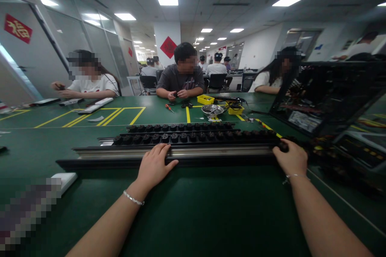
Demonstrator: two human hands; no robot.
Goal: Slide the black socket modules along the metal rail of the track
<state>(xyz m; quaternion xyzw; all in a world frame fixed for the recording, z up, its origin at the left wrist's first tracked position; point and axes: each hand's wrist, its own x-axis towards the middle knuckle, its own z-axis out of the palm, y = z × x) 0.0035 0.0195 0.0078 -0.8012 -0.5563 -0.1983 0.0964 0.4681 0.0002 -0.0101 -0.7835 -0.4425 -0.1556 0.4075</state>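
A long black rail (102, 163) with a bare metal channel runs sideways across the table in front of me. My left hand (156, 164) grips its middle, fingers over the far wall and thumb along the near one. At the rail's right end, my right hand (291, 156) pinches a small round black piece (283, 146), partly hidden by the fingers. It looks like the black socket modules (174, 138) lined up in the rail just behind. Another row of modules (165, 127) lies farther back.
Yellow tape marks the green table (229, 217). A metal bowl (212, 110), yellow bins (205, 99) and an orange screwdriver (169, 108) lie beyond the rails. An open computer case (301, 120) stands at right. Co-workers sit opposite; one person's hands (177, 95) hold something dark.
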